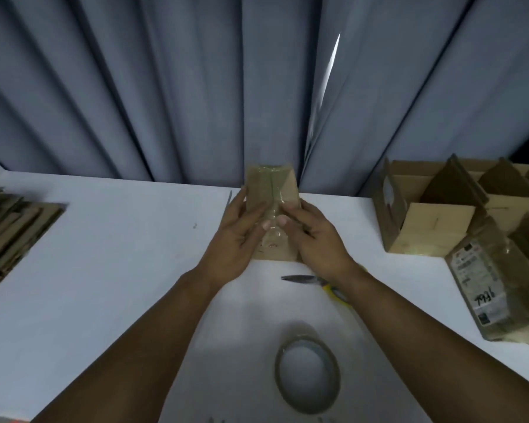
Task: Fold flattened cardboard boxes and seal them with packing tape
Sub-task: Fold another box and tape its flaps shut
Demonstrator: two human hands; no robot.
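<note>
A small brown cardboard box point(271, 186) stands on the white table point(113, 254) at its far middle, with a clear strip of tape running down its centre seam. My left hand point(237, 236) holds the box's left side, thumb on the tape. My right hand point(313, 235) holds the right side, thumb pressed beside the seam. A roll of packing tape point(307, 372) lies flat on the table near me. Scissors point(315, 282) with yellow handles lie just under my right wrist, blades pointing left.
Flattened cardboard boxes point(9, 230) are stacked at the table's left edge. Several folded open boxes point(440, 212) stand at the right, with a labelled box point(498, 285) in front of them. Grey curtains point(196, 87) hang behind the table.
</note>
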